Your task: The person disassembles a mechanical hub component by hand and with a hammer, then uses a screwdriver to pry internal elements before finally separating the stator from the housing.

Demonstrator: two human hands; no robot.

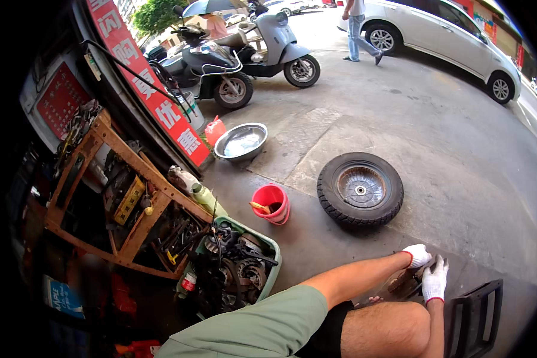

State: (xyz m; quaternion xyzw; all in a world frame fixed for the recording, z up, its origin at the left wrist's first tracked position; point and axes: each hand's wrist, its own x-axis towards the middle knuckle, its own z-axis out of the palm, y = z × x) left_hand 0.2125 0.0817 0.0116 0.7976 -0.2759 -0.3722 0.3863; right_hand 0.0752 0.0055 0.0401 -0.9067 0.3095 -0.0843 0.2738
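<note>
Both my hands wear white knit gloves with red cuffs, close together at the lower right, above the ground in front of my bent knee. My left hand is closed, its fingers curled; what they hold is hidden. Just beside it, my right hand grips the edge of a rusty brown metal part. My forearm and knee partly cover that part, so its full shape does not show. A wheel with a black tyre and a rusty, dull metal hub lies flat on the ground beyond my hands.
Right of my knee stands a black slotted frame. To the left are a red bucket, a steel basin, a green bin of greasy parts and a wooden tool rack. Scooters, a walking person and a white car are behind.
</note>
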